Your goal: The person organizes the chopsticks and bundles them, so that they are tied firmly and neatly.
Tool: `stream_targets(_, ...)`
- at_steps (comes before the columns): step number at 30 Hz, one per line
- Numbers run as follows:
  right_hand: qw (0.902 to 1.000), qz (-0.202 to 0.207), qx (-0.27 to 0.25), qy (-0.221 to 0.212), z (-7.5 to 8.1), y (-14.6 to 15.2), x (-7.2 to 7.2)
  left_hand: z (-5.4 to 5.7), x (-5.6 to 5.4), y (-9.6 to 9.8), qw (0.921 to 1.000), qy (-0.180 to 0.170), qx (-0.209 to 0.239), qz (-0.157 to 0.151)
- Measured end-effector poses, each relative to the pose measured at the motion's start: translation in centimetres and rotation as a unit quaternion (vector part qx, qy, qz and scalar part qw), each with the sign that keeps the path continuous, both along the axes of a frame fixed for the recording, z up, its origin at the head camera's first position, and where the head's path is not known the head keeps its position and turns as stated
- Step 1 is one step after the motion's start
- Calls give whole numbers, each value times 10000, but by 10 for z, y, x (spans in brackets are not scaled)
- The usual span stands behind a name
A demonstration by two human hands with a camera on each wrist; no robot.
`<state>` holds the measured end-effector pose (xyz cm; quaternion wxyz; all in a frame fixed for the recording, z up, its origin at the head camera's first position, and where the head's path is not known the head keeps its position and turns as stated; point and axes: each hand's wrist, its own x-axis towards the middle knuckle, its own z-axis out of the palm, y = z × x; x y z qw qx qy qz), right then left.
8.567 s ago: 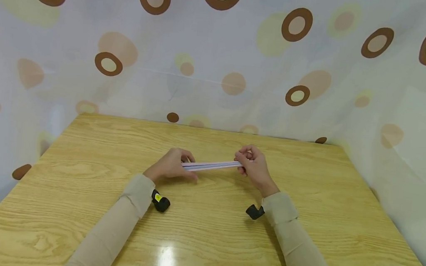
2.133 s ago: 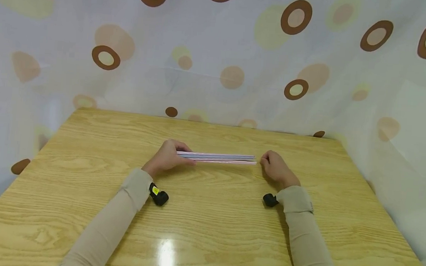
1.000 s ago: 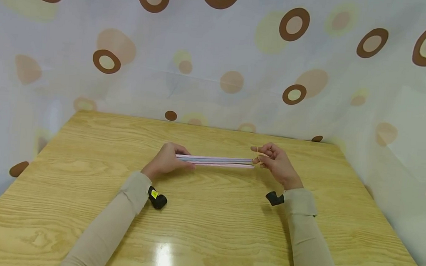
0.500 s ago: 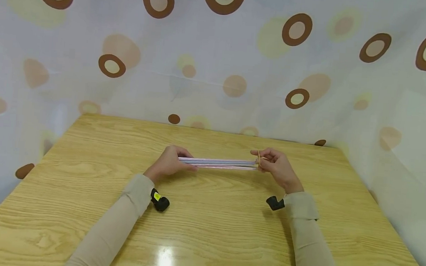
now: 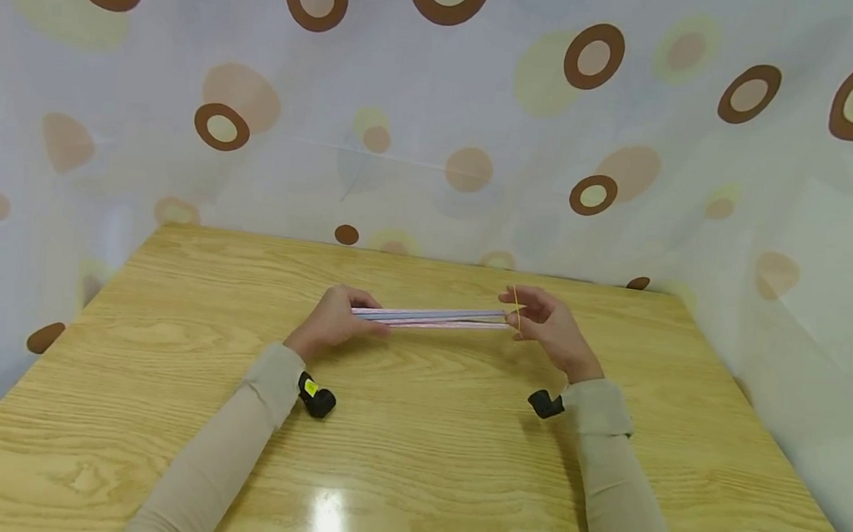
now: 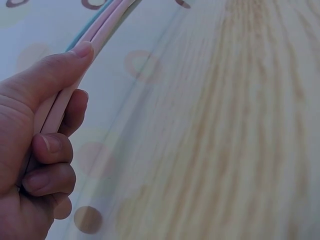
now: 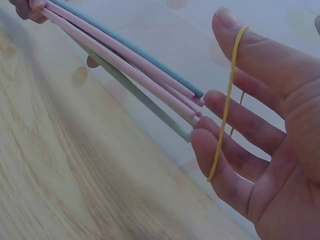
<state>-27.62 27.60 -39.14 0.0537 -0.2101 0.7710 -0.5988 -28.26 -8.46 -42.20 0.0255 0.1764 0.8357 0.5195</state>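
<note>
My left hand (image 5: 334, 319) grips one end of a bundle of slim pastel chopsticks (image 5: 437, 319). Pink, blue and green ones show in the right wrist view, held roughly level above the table, their thin ends slightly fanned apart. In the left wrist view, the thumb lies along the chopsticks (image 6: 102, 30) and the fingers curl round them; their thick ends are hidden in the palm. My right hand (image 5: 553, 330) is at the thin ends with its fingers spread. A yellow rubber band (image 7: 227, 100) is stretched over these fingers, and the fingertips are right at the chopstick tips.
A wooden table (image 5: 413, 432) lies under both arms. Behind it hangs a white curtain (image 5: 410, 89) with brown and beige oval patterns. Black wrist cameras sit at the left cuff (image 5: 316, 397) and the right cuff (image 5: 546, 404).
Earlier, both hands were on the chopsticks. The right hand then drew off past the thin ends and came back with its fingers spreading the rubber band. The left hand keeps its grip.
</note>
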Motion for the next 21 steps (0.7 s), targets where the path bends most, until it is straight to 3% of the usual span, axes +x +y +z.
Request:
stream_targets(8, 9999, -13, 68, -138, -4, 4, 0, -1, 1, 1, 10000, -31, 83, 0)
stream_targets(21, 9993, 252, -230, -167, -11, -17, -4, 4, 2, 4, 9999, -29, 144, -74)
